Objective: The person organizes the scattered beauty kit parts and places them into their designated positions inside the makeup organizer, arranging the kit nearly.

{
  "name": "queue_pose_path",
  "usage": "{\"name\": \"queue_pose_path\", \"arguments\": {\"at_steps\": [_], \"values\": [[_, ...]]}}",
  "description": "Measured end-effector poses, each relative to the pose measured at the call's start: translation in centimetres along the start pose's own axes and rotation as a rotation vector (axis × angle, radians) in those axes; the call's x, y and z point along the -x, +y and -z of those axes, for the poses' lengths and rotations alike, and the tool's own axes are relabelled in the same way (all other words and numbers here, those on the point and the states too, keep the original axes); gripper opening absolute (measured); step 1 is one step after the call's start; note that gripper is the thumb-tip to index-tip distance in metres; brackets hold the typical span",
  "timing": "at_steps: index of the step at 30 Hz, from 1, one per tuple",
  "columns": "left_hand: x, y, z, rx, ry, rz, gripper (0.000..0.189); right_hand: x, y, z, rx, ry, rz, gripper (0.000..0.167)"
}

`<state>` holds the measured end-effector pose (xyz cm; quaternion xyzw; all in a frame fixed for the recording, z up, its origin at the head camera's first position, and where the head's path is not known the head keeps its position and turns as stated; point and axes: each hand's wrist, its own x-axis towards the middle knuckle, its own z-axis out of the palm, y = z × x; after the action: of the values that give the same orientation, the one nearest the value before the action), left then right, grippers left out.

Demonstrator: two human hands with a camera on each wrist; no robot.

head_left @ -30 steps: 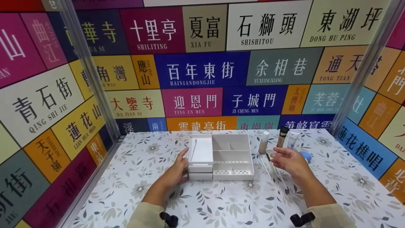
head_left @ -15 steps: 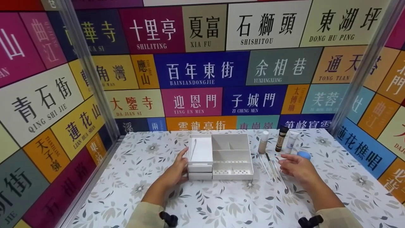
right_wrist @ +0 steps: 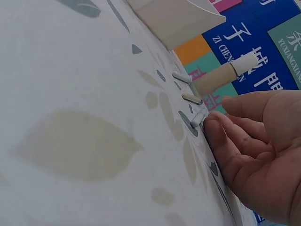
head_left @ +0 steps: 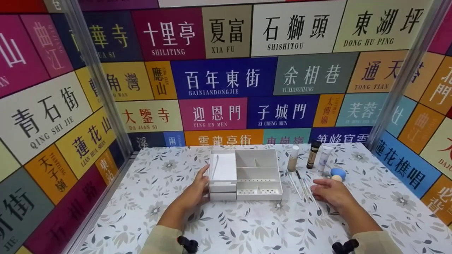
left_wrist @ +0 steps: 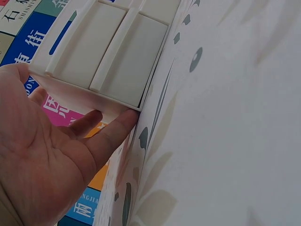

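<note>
A white desktop organizer (head_left: 259, 157) with open compartments on its right and small drawers on its left stands mid-table. My left hand (head_left: 197, 187) rests against its left side; in the left wrist view the fingertips touch the side wall beside the drawer fronts (left_wrist: 131, 61). My right hand (head_left: 332, 192) hovers low over the table with loosely bent fingers, holding nothing. Just left of it lie several thin makeup brushes (head_left: 300, 181); in the right wrist view the thumb tip is close to one brush end (right_wrist: 197, 118).
Behind the brushes stand a beige bottle with white cap (head_left: 292, 160), a black-and-gold tube (head_left: 312, 155) and a white tube (head_left: 323, 158). A blue sponge (head_left: 338, 173) and a beige sponge (head_left: 337, 177) sit beyond the right hand. Patterned walls enclose the table.
The right hand has drawn back toward the person and slightly right, uncovering the tubes and the two sponges. The left hand and the organizer keep their place.
</note>
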<state>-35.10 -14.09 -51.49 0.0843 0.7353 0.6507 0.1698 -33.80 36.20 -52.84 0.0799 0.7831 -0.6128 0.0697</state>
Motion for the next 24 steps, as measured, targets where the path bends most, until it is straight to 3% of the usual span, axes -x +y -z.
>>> {"name": "queue_pose_path", "arguments": {"at_steps": [7, 24], "values": [[-0.11, -0.04, 0.09, 0.006, 0.000, 0.012, 0.057, -0.22, 0.07, 0.06, 0.158, -0.013, -0.004, 0.069], [-0.01, 0.21, -0.18, 0.025, 0.005, 0.013, 0.058, 0.36, -0.85, -0.35, 0.423, 0.044, -0.019, 0.075]]}}
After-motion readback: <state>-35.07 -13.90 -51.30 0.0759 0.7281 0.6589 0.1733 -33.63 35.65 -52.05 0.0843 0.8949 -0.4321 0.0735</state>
